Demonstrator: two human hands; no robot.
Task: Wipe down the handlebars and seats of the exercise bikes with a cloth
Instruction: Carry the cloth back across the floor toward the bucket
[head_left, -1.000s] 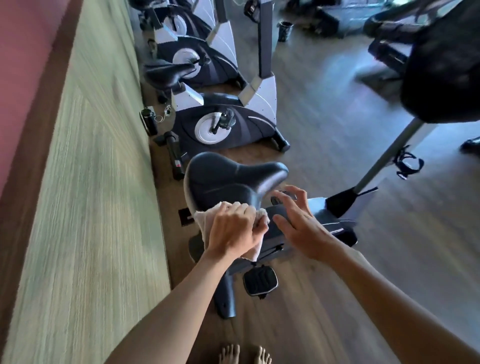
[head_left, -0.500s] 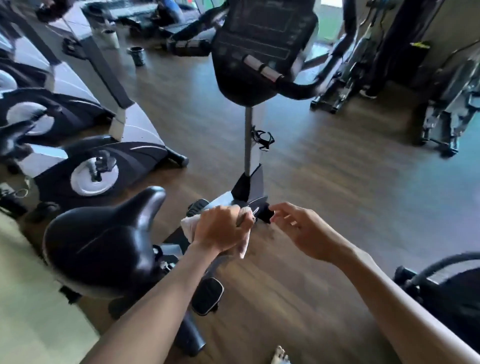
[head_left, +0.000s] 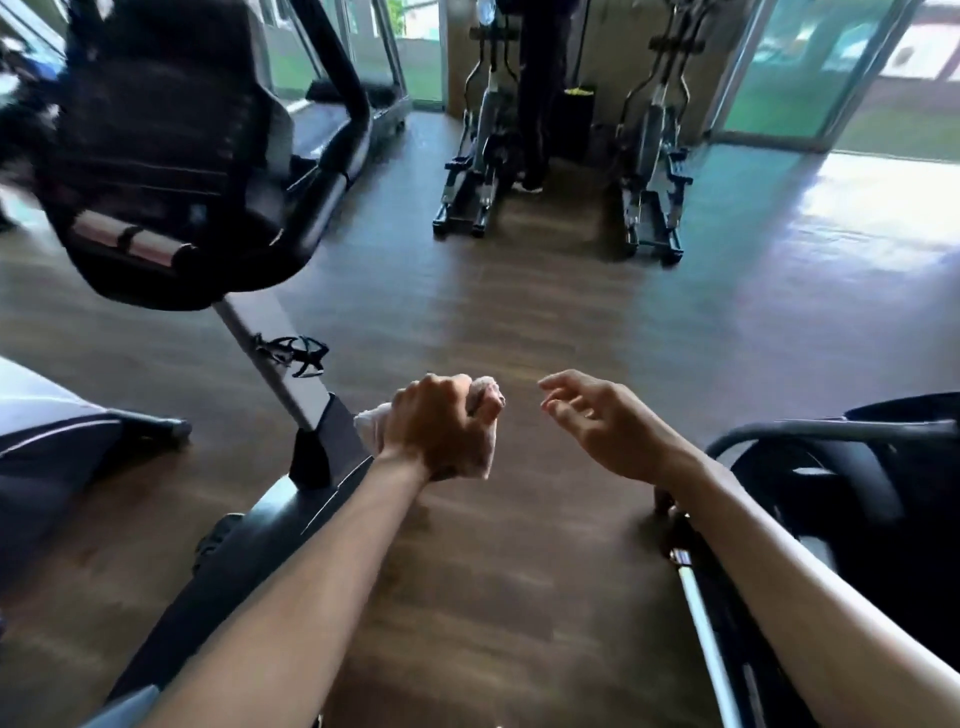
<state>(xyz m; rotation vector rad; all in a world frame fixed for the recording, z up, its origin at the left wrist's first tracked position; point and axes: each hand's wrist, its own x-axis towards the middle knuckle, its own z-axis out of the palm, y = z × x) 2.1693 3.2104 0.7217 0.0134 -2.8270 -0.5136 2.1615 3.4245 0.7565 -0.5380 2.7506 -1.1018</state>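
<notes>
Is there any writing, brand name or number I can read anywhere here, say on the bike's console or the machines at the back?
None can be read.
Bike console: dark and motion-blurred, no legible text.
Elliptical machines at the back: too far and blurred for any label.
Cloth gripped by the left hand: plain.

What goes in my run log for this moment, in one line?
left hand: grips cloth, over floor | right hand: open, holds nothing | handlebar: up left, untouched | seat: not in view

L hand (head_left: 441, 431) fisted round cloth (head_left: 480, 397), R hand (head_left: 602, 421) just right of cloth, fingers loose, empty.
</notes>
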